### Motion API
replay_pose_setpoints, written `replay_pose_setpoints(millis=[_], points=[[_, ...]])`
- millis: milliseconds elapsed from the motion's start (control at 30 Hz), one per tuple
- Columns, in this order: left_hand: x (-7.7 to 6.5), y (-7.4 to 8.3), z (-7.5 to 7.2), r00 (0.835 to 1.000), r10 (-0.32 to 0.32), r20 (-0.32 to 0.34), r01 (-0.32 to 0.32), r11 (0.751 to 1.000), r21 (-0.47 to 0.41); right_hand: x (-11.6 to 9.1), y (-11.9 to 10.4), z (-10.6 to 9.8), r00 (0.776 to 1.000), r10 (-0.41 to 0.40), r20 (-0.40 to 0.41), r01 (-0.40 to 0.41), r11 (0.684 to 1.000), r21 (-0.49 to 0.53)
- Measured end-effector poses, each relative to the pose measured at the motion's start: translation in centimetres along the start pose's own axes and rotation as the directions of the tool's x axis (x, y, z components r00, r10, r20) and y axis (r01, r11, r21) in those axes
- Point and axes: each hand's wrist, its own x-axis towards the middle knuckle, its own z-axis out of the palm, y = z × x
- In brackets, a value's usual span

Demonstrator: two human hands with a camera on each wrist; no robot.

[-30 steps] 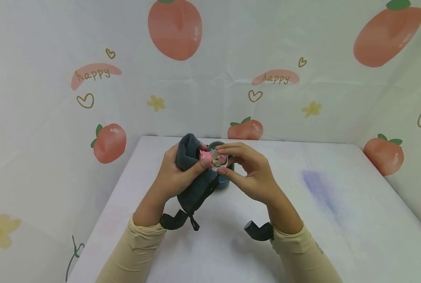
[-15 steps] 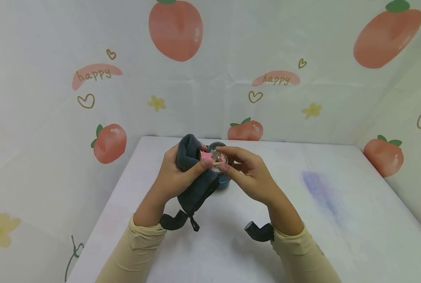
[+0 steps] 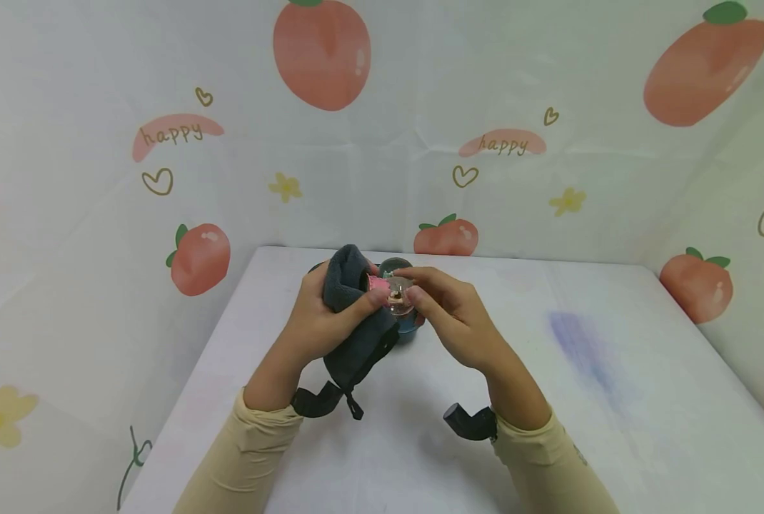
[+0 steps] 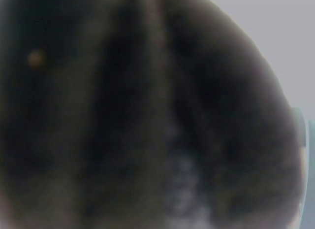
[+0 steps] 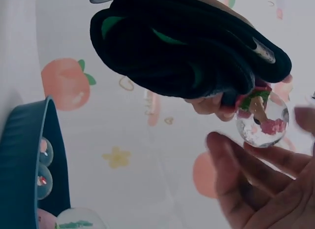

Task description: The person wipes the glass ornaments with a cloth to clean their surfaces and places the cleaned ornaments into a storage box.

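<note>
In the head view my left hand (image 3: 327,314) grips a dark grey cloth item (image 3: 356,350) with a small loop at its lower end. Its thumb and fingers also hold a small snow globe (image 3: 398,296) by the pink base, next to the cloth. My right hand (image 3: 455,321) curves around the clear ball. The right wrist view shows figures inside the globe (image 5: 263,118); a finger of that hand touches the ball's underside while the thumb (image 5: 306,118) stands slightly apart. A blurred dark surface (image 4: 147,115) fills most of the left wrist view.
A blue container (image 5: 19,155) with several round globes (image 5: 44,182) in it shows in the right wrist view. From above it stands just behind my hands, mostly covered. White table (image 3: 613,321) and a fruit-printed backdrop (image 3: 369,164) surround everything.
The right fingers closed in on the globe, then its thumb slid rightward and up along the ball. The globe looks turned, showing more of its clear side. The left hand keeps nearly the same place.
</note>
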Motion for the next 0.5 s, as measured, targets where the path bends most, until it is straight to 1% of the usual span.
replay_pose_setpoints(millis=[67,100,167,233,333,400,500], points=[[-0.03,-0.06,-0.01,1.000,0.000,0.003,0.000,1.000,0.008,-0.06,-0.07,0.05,0.999,0.034,0.013,-0.034,0.999,0.007],[-0.05,-0.07,-0.04,1.000,0.001,0.003,-0.001,1.000,0.007,-0.06,-0.07,0.06,0.999,0.027,0.018,-0.027,1.000,0.008],[-0.10,-0.08,-0.15,1.000,0.004,0.000,-0.004,1.000,0.001,0.03,-0.01,0.07,1.000,-0.022,0.013,0.022,1.000,0.007],[-0.12,-0.04,-0.25,1.000,0.002,0.000,-0.002,1.000,-0.008,0.13,0.06,0.05,0.996,-0.093,0.005,0.093,0.996,0.013],[-0.11,0.04,-0.32,1.000,0.002,-0.004,-0.002,1.000,-0.028,0.34,0.18,0.12,0.979,-0.201,-0.027,0.202,0.979,0.029],[-0.06,0.06,-0.29,1.000,0.001,-0.003,-0.001,0.999,-0.038,0.39,0.29,0.14,0.968,-0.246,-0.049,0.248,0.968,0.036],[0.01,0.03,-0.31,1.000,0.010,-0.012,-0.010,0.999,-0.037,0.35,0.43,0.14,0.953,-0.293,-0.082,0.297,0.954,0.039]])
